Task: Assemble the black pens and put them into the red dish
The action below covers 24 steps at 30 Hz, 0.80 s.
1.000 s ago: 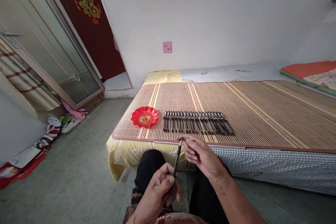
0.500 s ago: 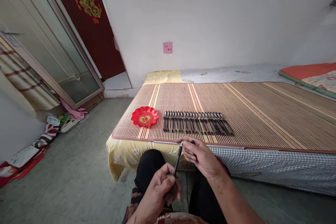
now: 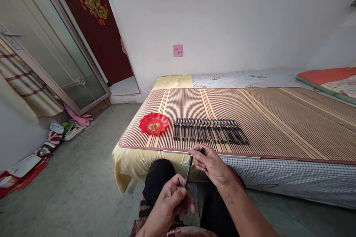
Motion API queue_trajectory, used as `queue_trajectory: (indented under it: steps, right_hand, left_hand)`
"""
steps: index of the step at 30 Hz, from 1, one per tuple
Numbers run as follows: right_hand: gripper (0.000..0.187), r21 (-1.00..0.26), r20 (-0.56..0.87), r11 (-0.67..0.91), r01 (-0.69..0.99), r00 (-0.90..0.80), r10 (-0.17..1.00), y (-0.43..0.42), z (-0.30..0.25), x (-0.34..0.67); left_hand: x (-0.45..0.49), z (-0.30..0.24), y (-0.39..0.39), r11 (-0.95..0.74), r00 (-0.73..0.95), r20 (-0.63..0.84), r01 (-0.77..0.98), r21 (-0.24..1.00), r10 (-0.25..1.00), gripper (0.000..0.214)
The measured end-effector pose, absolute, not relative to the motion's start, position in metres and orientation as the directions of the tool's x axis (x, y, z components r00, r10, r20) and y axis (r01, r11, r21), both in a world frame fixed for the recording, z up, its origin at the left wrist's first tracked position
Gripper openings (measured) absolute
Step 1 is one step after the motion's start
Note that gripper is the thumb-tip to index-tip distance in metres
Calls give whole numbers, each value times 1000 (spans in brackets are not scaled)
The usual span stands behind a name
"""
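Observation:
My left hand (image 3: 169, 203) is closed around the lower end of a black pen (image 3: 188, 172), which stands nearly upright above my lap. My right hand (image 3: 210, 163) pinches the pen's top end with thumb and fingers, and a small black cap (image 3: 203, 151) shows between those fingertips. Just beyond my hands, a row of several black pens (image 3: 210, 131) lies side by side on the bamboo mat (image 3: 278, 122) near the bed's front edge. A red scalloped plate (image 3: 154, 123) sits left of the row.
The bed with a yellow sheet (image 3: 130, 164) and checked cover (image 3: 292, 177) fills the middle. A folded orange quilt (image 3: 328, 76) lies at the far right. Clutter (image 3: 55, 135) sits on the floor at left by a glass door. A pink note (image 3: 178, 50) is on the wall.
The pen has barely moved. My right fingers have shifted at its top end and the small black cap now shows more clearly between them.

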State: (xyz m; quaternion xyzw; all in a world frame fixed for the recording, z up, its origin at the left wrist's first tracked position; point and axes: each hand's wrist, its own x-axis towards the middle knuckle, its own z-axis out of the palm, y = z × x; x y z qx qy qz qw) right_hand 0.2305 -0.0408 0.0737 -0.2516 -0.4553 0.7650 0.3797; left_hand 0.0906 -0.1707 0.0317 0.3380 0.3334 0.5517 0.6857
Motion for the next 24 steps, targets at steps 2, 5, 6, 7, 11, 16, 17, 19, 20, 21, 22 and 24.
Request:
queue_trajectory:
  steps: [2, 5, 6, 7, 11, 16, 17, 19, 20, 21, 22, 24]
  right_hand:
    - [40, -875, -60, -328, -355, -594, 802, -39, 73, 230]
    - [41, -858, -69, -376, -350, -647, 760, -38, 71, 231]
    - [40, -860, -62, -374, -347, -657, 752, -38, 70, 232]
    - [37, -866, -52, -362, -346, -657, 752, -38, 70, 232]
    - [38, -888, -59, -319, -330, -606, 793, -39, 67, 230]
    - [41, -879, -114, -362, -309, -602, 791, -39, 65, 230]
    - [41, -880, -111, -362, -307, -609, 786, -39, 65, 230]
    - [40, -881, -103, -357, -309, -612, 784, -38, 64, 231]
    - [40, -881, -100, -355, -313, -609, 787, -38, 64, 231]
    - [39, -880, -98, -352, -318, -603, 792, -39, 64, 230]
    - [39, -880, -97, -350, -320, -601, 793, -39, 63, 230]
    - [37, -881, -90, -348, -320, -608, 789, -39, 62, 229]
  left_hand:
    - [91, 31, -171, 168, 169, -89, -542, 824, 982, 32]
    - [91, 30, -171, 163, 157, -90, -545, 823, 983, 31]
    - [91, 31, -171, 163, 156, -92, -542, 824, 983, 30]
    - [91, 31, -171, 165, 157, -95, -539, 826, 983, 30]
    - [92, 33, -171, 186, 164, -117, -517, 836, 979, 31]
    - [92, 31, -171, 193, 164, -125, -515, 835, 979, 31]
    - [93, 31, -172, 201, 170, -130, -520, 830, 977, 32]
    - [93, 32, -172, 222, 190, -141, -528, 819, 972, 33]
    - [93, 33, -172, 235, 198, -151, -530, 814, 969, 34]
    - [94, 34, -171, 248, 202, -163, -533, 809, 966, 36]
    - [94, 35, -171, 259, 207, -173, -535, 804, 963, 39]
    - [94, 37, -171, 277, 218, -187, -530, 802, 958, 45]
